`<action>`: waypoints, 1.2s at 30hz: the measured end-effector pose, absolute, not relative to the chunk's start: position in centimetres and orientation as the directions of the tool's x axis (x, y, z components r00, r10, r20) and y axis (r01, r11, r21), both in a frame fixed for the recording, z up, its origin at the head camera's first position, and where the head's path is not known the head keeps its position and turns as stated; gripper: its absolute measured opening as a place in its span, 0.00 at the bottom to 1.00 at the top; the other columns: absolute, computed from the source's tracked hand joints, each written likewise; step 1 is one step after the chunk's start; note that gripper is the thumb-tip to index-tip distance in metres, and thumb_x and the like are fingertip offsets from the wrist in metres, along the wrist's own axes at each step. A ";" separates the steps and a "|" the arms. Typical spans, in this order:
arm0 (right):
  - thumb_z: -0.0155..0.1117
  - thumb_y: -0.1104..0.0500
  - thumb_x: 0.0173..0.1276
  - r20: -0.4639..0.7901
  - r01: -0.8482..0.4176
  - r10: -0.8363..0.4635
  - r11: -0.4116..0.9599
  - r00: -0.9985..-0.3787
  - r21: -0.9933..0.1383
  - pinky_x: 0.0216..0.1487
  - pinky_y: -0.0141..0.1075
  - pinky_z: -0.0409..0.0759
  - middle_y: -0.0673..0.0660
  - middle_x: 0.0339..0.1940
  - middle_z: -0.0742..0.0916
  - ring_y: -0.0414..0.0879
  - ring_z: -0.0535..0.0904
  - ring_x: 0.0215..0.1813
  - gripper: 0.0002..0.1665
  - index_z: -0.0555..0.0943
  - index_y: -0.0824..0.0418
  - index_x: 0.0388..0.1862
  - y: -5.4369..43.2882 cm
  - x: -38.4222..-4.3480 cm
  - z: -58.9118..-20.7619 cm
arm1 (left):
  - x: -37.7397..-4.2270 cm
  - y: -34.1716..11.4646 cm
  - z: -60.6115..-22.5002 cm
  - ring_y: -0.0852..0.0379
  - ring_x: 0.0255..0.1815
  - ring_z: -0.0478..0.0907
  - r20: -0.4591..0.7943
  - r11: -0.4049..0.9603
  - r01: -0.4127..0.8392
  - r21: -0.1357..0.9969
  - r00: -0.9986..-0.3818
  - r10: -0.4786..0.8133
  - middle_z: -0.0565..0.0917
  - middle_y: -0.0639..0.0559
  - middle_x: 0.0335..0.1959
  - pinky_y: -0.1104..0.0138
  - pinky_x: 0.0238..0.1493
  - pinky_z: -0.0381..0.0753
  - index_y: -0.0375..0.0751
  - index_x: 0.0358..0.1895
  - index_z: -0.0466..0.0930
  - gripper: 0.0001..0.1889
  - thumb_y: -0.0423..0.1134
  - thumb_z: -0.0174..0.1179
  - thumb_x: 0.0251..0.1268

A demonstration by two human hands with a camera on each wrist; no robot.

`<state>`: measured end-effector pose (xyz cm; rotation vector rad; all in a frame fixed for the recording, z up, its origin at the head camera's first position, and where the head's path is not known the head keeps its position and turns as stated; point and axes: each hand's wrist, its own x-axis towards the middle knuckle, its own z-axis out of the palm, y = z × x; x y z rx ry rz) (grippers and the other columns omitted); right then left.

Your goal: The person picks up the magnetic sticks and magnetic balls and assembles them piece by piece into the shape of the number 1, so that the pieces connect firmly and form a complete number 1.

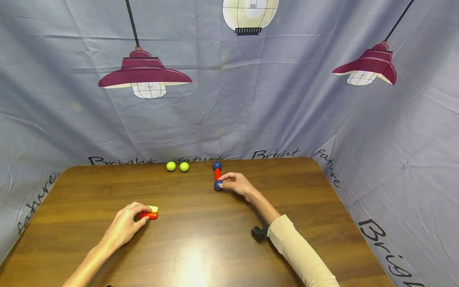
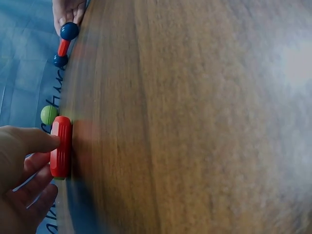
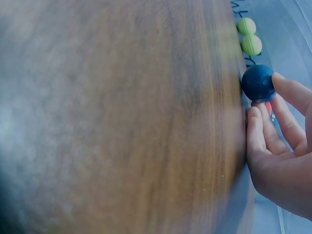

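A red rod with grooves (image 2: pixel 61 147) and a yellow-green rod (image 1: pixel 154 209) lie side by side at the table's left middle. My left hand (image 1: pixel 125 223) pinches the pair, its thumb on the red rod and its fingers on the far side. Farther back to the right is a toy dumbbell, a red bar (image 1: pixel 217 174) with a blue ball at each end. The far ball (image 1: pixel 217 166) is by the table's back edge. My right hand (image 1: pixel 237 185) grips the near blue ball (image 3: pixel 258 83) between thumb and fingers. In the right wrist view that ball hides most of the bar.
Two yellow-green balls (image 1: pixel 171 166) (image 1: pixel 184 166) sit near the back edge, left of the dumbbell. A brown wooden table (image 1: pixel 193 223) carries everything. Grey-blue curtain (image 1: pixel 215 119) with printed lamps and lettering hangs behind it and along its sides. A black device (image 1: pixel 259 233) shows beside the right forearm.
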<state>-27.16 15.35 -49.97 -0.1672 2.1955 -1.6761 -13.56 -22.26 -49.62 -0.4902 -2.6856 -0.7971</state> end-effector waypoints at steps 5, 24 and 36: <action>0.73 0.65 0.61 -0.195 0.112 -0.326 0.256 -0.925 -0.960 0.47 0.36 0.81 0.56 0.39 0.88 0.43 0.82 0.41 0.18 0.83 0.69 0.50 15.1 -26.8 -50.1 | -13.1 -22.4 -49.8 0.49 0.41 0.81 0.378 0.795 0.419 0.438 -0.888 0.260 0.84 0.52 0.38 0.52 0.40 0.81 0.41 0.39 0.87 0.15 0.25 0.75 0.46; 0.74 0.64 0.62 -0.195 0.115 -0.316 0.257 -0.928 -0.960 0.48 0.36 0.82 0.58 0.40 0.88 0.44 0.82 0.41 0.18 0.84 0.68 0.50 15.2 -26.8 -50.3 | -13.0 -21.9 -49.5 0.53 0.41 0.80 0.337 0.782 0.428 0.453 -0.894 0.294 0.83 0.54 0.40 0.55 0.40 0.82 0.41 0.42 0.85 0.17 0.24 0.73 0.46; 0.75 0.64 0.60 -0.202 0.127 -0.294 0.256 -0.934 -0.958 0.44 0.33 0.80 0.54 0.37 0.87 0.44 0.82 0.40 0.16 0.85 0.65 0.47 15.3 -27.1 -50.1 | -14.3 -16.9 -48.3 0.60 0.36 0.81 0.164 0.519 0.312 0.796 -0.936 0.312 0.83 0.52 0.38 0.68 0.39 0.84 0.38 0.42 0.83 0.12 0.23 0.67 0.55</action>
